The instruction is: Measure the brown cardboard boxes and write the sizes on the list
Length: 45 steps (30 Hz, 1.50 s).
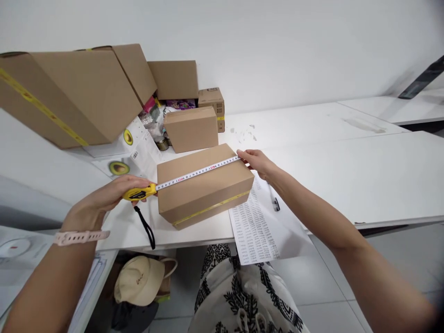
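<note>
A brown cardboard box (pixel 204 185) with yellow tape along its near side lies on the white table. Across its top stretches the white blade of a yellow tape measure (pixel 140 192). My left hand (pixel 126 188) is closed around the tape measure's case at the box's left end, and a black wrist strap (pixel 145 226) hangs from it. At the far right end, my right hand (pixel 255 162) pinches the tip of the blade against the box edge. Partly under the box, printed sheets (pixel 253 226) covered in rows of text hang over the table's front edge.
Behind stand a smaller carton (pixel 191 129), a taped box (pixel 211 99) and a large carton (pixel 76 92) on white avocado-print boxes (pixel 128 152). A black marker-like item (pixel 276 204) lies on the papers. Below the table is a beige cap (pixel 140 280).
</note>
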{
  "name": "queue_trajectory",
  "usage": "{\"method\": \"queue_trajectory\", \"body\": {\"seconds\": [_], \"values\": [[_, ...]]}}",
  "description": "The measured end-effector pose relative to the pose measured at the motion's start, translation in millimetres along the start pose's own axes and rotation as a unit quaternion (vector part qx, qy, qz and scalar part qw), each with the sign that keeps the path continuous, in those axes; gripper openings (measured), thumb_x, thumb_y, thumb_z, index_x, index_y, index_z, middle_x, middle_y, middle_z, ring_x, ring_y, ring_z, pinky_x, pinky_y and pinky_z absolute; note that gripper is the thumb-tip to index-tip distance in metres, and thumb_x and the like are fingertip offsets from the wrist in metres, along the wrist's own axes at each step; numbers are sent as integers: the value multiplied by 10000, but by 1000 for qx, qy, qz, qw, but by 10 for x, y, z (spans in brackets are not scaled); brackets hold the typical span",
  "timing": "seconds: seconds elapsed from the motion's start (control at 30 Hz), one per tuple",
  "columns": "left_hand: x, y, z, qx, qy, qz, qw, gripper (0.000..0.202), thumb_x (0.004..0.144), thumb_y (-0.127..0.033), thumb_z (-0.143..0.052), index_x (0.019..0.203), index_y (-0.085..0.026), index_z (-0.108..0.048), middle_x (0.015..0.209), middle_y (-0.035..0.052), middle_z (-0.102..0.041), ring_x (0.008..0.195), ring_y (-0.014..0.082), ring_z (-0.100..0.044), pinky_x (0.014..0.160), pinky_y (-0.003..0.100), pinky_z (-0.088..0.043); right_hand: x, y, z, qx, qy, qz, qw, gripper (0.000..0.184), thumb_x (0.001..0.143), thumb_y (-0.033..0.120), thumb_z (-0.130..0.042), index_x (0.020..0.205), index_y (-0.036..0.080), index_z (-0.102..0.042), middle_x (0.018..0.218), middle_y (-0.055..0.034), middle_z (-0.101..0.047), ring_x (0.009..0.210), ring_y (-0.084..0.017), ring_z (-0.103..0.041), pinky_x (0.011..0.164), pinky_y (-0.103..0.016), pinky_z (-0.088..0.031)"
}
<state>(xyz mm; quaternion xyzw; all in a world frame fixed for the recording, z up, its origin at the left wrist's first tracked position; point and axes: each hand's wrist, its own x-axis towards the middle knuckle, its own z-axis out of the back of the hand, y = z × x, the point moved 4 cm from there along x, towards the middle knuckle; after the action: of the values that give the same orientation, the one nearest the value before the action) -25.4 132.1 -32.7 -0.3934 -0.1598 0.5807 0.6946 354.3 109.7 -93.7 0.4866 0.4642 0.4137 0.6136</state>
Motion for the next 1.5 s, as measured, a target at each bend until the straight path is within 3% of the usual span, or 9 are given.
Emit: {"method": "queue_trajectory", "body": {"seconds": [0.1,0.33,0.47,0.6,0.87,1.1,1.5], "values": [[90,42,3,-37,98,11,994,285,718,-457,-676,763,-199,-789,661,12,-703,587,155,-556,559,231,-453,90,-37,1,-5,-7,-12,1000,312,880,409,-700,705,180,-583,846,-62,-663,739,-152,-568,700,-321,-459],[235,165,99,-67,119,16,991,313,790,-458,-681,876,-183,-803,877,49,-785,697,183,-632,597,240,-501,232,-177,-27,18,-1,-10,1000,349,782,489,-747,743,194,-564,786,-22,-609,705,-144,-535,608,-283,-414],[309,174,144,-66,114,-4,991,324,780,-447,-699,881,-157,-801,894,81,-785,732,189,-666,604,240,-517,207,-210,-56,24,-35,17,999,425,735,511,-770,680,205,-480,677,12,-522,634,-122,-476,539,-261,-362],[301,167,148,-66,123,-19,990,337,758,-441,-704,873,-139,-798,892,114,-782,734,198,-697,622,256,-539,178,-200,-76,37,-67,42,996,383,731,467,-776,693,199,-505,677,19,-528,600,-103,-461,527,-252,-361],[335,35,148,-22,118,-28,992,262,720,-381,-670,755,-147,-782,826,83,-785,785,219,-712,691,265,-562,164,-176,-93,41,-62,39,997,372,664,444,-832,716,204,-553,696,14,-565,579,-107,-476,480,-241,-369],[310,-9,80,-57,128,16,990,245,720,-369,-664,711,-142,-755,740,94,-769,711,222,-710,611,277,-565,151,-167,-86,28,-65,29,997,373,652,453,-824,690,203,-551,666,19,-558,560,-103,-467,478,-244,-366],[255,-59,152,-7,117,10,993,275,710,-402,-700,790,-151,-776,769,95,-769,765,228,-702,658,249,-561,175,-155,-57,2,-53,36,998,391,659,489,-814,680,210,-541,676,13,-555,560,-109,-463,476,-259,-358]]}}
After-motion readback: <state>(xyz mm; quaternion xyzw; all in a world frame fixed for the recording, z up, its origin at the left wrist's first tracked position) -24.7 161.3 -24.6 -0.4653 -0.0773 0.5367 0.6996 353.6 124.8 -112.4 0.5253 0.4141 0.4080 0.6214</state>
